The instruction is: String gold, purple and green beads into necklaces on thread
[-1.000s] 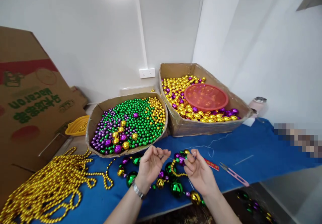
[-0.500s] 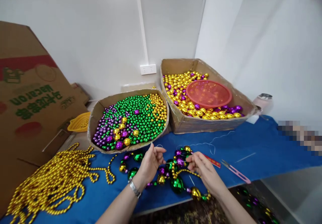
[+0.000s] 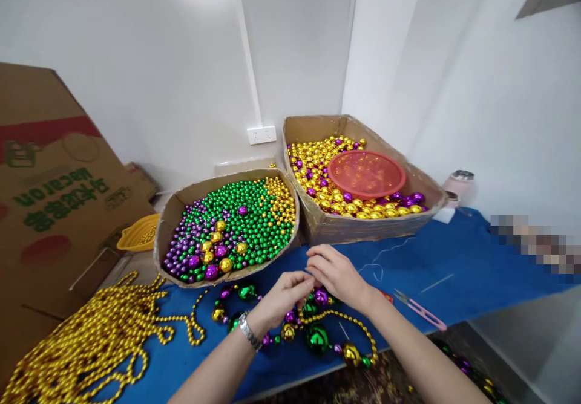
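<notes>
My left hand (image 3: 287, 298), with a metal-band watch (image 3: 249, 331) at the wrist, is closed in a pinch. My right hand (image 3: 338, 276) meets it, fingers bent over the left fingertips. A fine white thread stretched between the fingers a moment ago; the pinched part is now hidden behind them. Behind the right hand, loose white thread (image 3: 376, 271) curls on the blue cloth. Below the hands lies a garland of large green balls (image 3: 318, 338), gold balls (image 3: 351, 354) and purple balls (image 3: 321, 297), with a thin gold bead strand (image 3: 339, 314) looping across it.
Cardboard boxes of small beads (image 3: 296, 213) and larger gold and purple balls (image 3: 303, 227) stand behind, a red basin (image 3: 367, 175) in the latter. Gold bead strands (image 3: 86, 331) pile at left. Pink thread snips (image 3: 422, 311) and a needle (image 3: 436, 283) lie right.
My hands have come together from apart, the right one moving left and slightly up over the left fingertips. The thread between them no longer shows. The camera view has shifted slightly.
</notes>
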A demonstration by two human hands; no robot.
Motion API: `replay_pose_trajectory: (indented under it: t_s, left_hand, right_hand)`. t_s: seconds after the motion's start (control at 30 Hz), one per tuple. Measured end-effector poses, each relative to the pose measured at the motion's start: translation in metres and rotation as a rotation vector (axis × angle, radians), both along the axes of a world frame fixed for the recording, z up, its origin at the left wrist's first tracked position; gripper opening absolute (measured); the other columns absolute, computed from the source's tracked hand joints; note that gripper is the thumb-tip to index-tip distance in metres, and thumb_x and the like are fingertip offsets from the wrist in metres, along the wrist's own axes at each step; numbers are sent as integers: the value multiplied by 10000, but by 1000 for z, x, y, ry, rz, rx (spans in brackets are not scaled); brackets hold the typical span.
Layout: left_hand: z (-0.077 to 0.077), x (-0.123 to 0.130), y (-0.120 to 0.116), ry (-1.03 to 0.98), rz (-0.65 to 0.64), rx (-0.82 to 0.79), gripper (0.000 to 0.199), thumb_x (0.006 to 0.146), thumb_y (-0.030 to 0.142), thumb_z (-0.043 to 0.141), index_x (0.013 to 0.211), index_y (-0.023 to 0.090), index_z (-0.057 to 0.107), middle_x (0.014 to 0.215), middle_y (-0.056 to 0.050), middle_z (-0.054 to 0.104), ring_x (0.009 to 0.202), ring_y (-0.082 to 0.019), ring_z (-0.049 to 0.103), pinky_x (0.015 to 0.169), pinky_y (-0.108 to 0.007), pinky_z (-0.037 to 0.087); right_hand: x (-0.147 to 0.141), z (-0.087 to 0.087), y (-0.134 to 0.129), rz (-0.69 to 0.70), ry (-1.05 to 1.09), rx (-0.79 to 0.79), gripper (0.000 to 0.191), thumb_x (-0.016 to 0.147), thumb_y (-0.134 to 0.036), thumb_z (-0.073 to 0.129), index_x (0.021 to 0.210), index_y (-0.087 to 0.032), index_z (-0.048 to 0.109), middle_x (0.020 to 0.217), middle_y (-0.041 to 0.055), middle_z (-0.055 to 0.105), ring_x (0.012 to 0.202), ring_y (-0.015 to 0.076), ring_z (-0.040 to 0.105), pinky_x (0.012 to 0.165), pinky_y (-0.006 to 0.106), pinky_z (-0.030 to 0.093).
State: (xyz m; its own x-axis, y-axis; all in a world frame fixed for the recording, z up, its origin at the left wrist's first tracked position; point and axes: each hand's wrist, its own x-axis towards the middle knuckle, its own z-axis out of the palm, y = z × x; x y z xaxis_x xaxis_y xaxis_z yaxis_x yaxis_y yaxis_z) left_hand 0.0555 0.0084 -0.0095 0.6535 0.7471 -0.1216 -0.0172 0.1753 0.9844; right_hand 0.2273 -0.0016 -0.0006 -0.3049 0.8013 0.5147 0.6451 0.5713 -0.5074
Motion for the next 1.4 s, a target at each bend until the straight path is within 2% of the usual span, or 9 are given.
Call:
replay_pose_trajectory:
  t_s: [0.17, 0.27, 0.47, 0.6, 0.83, 0.93, 1.03, 1.23, 1.4]
  left_hand:
    - [-9, -1, 1, -50, 100, -54, 347, 781, 466, 618, 756, 121, 642, 543, 36, 425, 493, -78, 352, 487, -223, 262]
    - [-13, -4, 3, -128, 140, -140, 324, 761, 446, 645, 772, 122, 651, 566, 28, 433, 508, -80, 363, 489, -219, 267]
    - [-15, -4, 1, -171, 142, -167, 284, 767, 407, 649, 777, 123, 651, 569, 26, 447, 495, -74, 376, 491, -217, 287]
    - [-14, -3, 0, -177, 165, -199, 296, 777, 420, 637, 788, 125, 648, 581, 20, 479, 479, -69, 407, 478, -214, 302]
    - [-11, -1, 0, -194, 165, -232, 295, 791, 424, 619, 807, 129, 621, 596, 18, 504, 432, -49, 365, 412, -189, 241]
    - [-10, 0, -3, -168, 126, -183, 282, 799, 402, 614, 769, 122, 614, 584, 15, 507, 430, -43, 348, 411, -186, 227]
    - [-11, -1, -5, -153, 101, -164, 274, 791, 394, 620, 740, 127, 598, 577, 15, 511, 425, -45, 345, 412, -191, 236]
    - [-12, -7, -2, -115, 167, -120, 319, 809, 456, 576, 803, 138, 604, 595, 20, 506, 439, -62, 371, 432, -202, 280]
    - [-15, -17, 3, 147, 323, 295, 321, 834, 468, 528, 755, 169, 613, 671, -13, 546, 591, -123, 473, 556, -240, 367]
  right_hand:
    - [0, -2, 0, -124, 54, -40, 226, 918, -297, 437, 1022, -237, 629, 1139, 100, 567, 985, 217, 563, 857, 382, 465]
    - [2, -8, -16, -187, 130, -98, 243, 933, -300, 404, 1010, -228, 623, 1037, 96, 591, 936, 201, 576, 848, 358, 460]
    - [-12, -40, -35, -176, 273, -305, 183, 885, -351, 501, 862, -226, 633, 806, 29, 631, 736, 174, 606, 686, 300, 486]
    - [-20, -56, -39, -162, 409, -439, 301, 936, -434, 382, 849, -203, 556, 681, -7, 603, 582, 133, 604, 526, 241, 479]
    - [-29, -55, -43, -136, 459, -506, 209, 908, -355, 449, 1047, -207, 499, 699, -19, 620, 596, 133, 613, 534, 229, 469]
    - [-34, -51, -36, -179, 416, -459, 201, 854, -251, 508, 1052, -229, 526, 748, -8, 638, 664, 156, 608, 607, 254, 447]
    - [-38, -50, -30, -223, 389, -413, 131, 806, -183, 515, 891, -236, 600, 830, 24, 632, 768, 183, 586, 698, 283, 420]
    - [-21, -41, -37, -191, 523, -446, 193, 819, -350, 586, 670, -231, 611, 691, 7, 550, 680, 165, 494, 688, 276, 389]
    - [-6, -34, -50, -111, 893, -566, 231, 797, -429, 631, 711, -216, 609, 714, 2, 595, 684, 160, 540, 639, 275, 425]
